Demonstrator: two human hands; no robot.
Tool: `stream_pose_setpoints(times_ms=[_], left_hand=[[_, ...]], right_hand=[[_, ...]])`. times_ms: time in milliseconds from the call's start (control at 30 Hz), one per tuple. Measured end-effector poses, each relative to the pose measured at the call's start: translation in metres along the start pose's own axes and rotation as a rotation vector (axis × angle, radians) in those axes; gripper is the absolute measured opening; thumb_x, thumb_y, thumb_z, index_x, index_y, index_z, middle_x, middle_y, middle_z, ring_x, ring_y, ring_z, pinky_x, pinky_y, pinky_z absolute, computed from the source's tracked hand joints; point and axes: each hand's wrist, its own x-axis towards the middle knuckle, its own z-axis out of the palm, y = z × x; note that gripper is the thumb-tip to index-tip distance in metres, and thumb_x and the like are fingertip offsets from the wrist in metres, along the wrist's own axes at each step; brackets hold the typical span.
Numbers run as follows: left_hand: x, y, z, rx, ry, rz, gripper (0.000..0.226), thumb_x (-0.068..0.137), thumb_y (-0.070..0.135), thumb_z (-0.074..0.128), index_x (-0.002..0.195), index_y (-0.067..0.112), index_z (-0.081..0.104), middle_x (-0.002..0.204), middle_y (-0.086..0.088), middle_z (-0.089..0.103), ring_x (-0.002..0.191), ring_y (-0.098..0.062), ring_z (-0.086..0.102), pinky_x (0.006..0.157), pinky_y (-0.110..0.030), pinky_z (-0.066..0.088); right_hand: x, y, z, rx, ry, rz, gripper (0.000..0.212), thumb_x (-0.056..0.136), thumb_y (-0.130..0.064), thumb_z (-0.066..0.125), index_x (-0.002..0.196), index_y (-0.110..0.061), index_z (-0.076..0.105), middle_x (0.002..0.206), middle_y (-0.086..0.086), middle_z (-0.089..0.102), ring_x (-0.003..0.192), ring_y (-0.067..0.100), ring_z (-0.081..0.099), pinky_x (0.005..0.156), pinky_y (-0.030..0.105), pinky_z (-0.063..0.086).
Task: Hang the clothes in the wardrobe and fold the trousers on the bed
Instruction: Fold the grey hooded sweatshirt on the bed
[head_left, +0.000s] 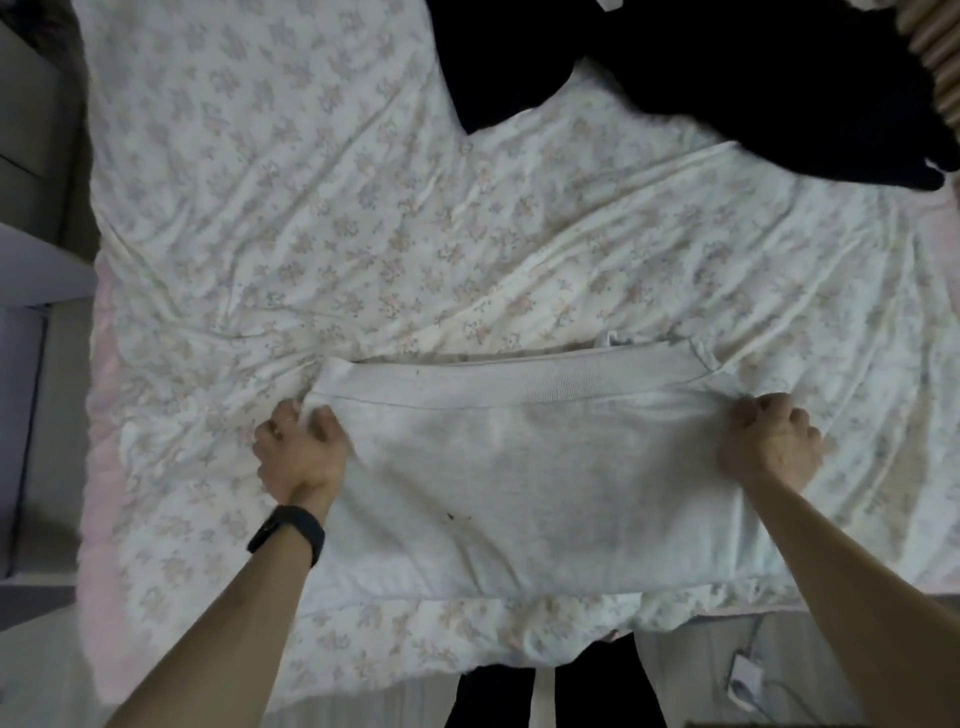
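Pale grey trousers (540, 467) lie folded into a wide rectangle at the near edge of the bed, their ribbed waistband along the far side. My left hand (298, 449), with a black band on the wrist, grips the left edge of the trousers. My right hand (769, 444) is curled round their right edge. Both hands sit level with each other, just below the waistband.
The bed (363, 234) carries a creased floral sheet. A black garment (701, 88) lies spread at the far right. Wooden rods (935, 57) show at the top right corner. Grey furniture (31, 156) stands along the left. A white charger (748, 680) lies on the floor.
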Motion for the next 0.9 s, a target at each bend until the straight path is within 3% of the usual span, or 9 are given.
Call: stream_pose_setpoints(times_ms=[67, 167, 267, 333, 467, 567, 667, 767, 900], left_hand=[[-0.038, 0.006, 0.005, 0.131, 0.103, 0.255, 0.061, 0.100, 0.047, 0.044, 0.150, 0.013, 0.037, 0.153, -0.018, 0.036, 0.136, -0.039, 0.036, 0.109, -0.054, 0.031], [-0.104, 0.015, 0.025, 0.187, -0.061, 0.618, 0.065, 0.100, 0.047, 0.043, 0.158, 0.020, 0.032, 0.166, -0.008, 0.022, 0.152, -0.031, 0.021, 0.120, -0.054, 0.015], [-0.146, 0.011, 0.055, 0.336, -0.233, 0.795, 0.064, 0.100, 0.054, 0.038, 0.159, 0.032, 0.027, 0.168, -0.001, 0.016, 0.155, -0.027, 0.012, 0.121, -0.061, 0.014], [-0.134, -0.004, 0.064, 0.418, -0.282, 0.750, 0.062, 0.101, 0.059, 0.026, 0.160, 0.039, 0.017, 0.170, 0.005, 0.005, 0.156, -0.024, 0.003, 0.121, -0.061, 0.010], [-0.080, -0.041, 0.056, 0.539, -0.260, 0.621, 0.062, 0.102, 0.063, 0.006, 0.160, 0.042, 0.004, 0.168, 0.011, -0.016, 0.155, -0.018, -0.014, 0.122, -0.052, -0.001], [-0.080, -0.030, 0.050, 0.534, -0.231, 0.584, 0.061, 0.103, 0.058, 0.016, 0.160, 0.039, 0.007, 0.170, 0.003, -0.007, 0.156, -0.023, -0.006, 0.122, -0.061, 0.005], [-0.113, 0.015, 0.063, 0.407, -0.255, 0.709, 0.063, 0.102, 0.051, 0.033, 0.160, 0.035, 0.018, 0.170, -0.002, 0.003, 0.156, -0.027, 0.002, 0.119, -0.067, 0.009], [-0.121, 0.060, 0.083, 0.381, -0.301, 0.794, 0.061, 0.102, 0.057, 0.033, 0.159, 0.042, 0.016, 0.170, 0.006, -0.002, 0.156, -0.024, -0.005, 0.119, -0.067, 0.003], [-0.092, 0.068, 0.096, 0.523, -0.442, 0.643, 0.055, 0.102, 0.064, 0.009, 0.152, 0.057, -0.013, 0.159, 0.019, -0.036, 0.147, -0.017, -0.036, 0.112, -0.071, -0.015]], right_hand=[[-0.037, -0.004, 0.013, -0.015, 0.057, -0.163, 0.049, 0.100, -0.038, 0.040, 0.141, -0.012, 0.044, 0.150, 0.019, 0.040, 0.136, 0.041, 0.035, 0.110, 0.052, 0.027], [-0.108, -0.023, 0.037, -0.045, -0.004, -0.517, 0.063, 0.098, -0.051, 0.040, 0.153, -0.023, 0.033, 0.164, 0.008, 0.026, 0.149, 0.032, 0.023, 0.118, 0.053, 0.020], [-0.158, -0.035, 0.069, -0.185, -0.187, -0.926, 0.064, 0.099, -0.057, 0.038, 0.158, -0.033, 0.028, 0.169, 0.006, 0.015, 0.156, 0.029, 0.011, 0.121, 0.056, 0.013], [-0.144, -0.031, 0.078, -0.317, -0.261, -1.059, 0.064, 0.102, -0.062, 0.029, 0.160, -0.039, 0.017, 0.170, 0.002, 0.006, 0.157, 0.025, -0.002, 0.122, 0.059, 0.007], [-0.056, -0.011, 0.064, -0.528, -0.219, -0.749, 0.069, 0.096, -0.075, 0.005, 0.155, -0.046, -0.016, 0.165, -0.011, -0.024, 0.150, 0.013, -0.030, 0.119, 0.060, -0.016], [-0.040, -0.016, 0.049, -0.429, -0.212, -0.458, 0.069, 0.094, -0.074, 0.002, 0.152, -0.047, -0.025, 0.159, -0.008, -0.039, 0.144, 0.014, -0.041, 0.117, 0.062, -0.017], [-0.073, -0.036, 0.049, -0.349, -0.262, -0.617, 0.068, 0.095, -0.071, 0.005, 0.152, -0.048, -0.024, 0.161, -0.006, -0.037, 0.147, 0.018, -0.036, 0.118, 0.058, -0.021], [-0.076, -0.044, 0.057, -0.415, -0.312, -0.872, 0.065, 0.099, -0.069, 0.009, 0.153, -0.049, -0.020, 0.162, -0.008, -0.033, 0.151, 0.019, -0.028, 0.120, 0.054, -0.019], [0.000, -0.026, 0.042, -0.468, -0.315, -0.607, 0.068, 0.095, -0.074, 0.005, 0.154, -0.049, -0.017, 0.165, -0.009, -0.027, 0.151, 0.016, -0.026, 0.122, 0.055, -0.014]])
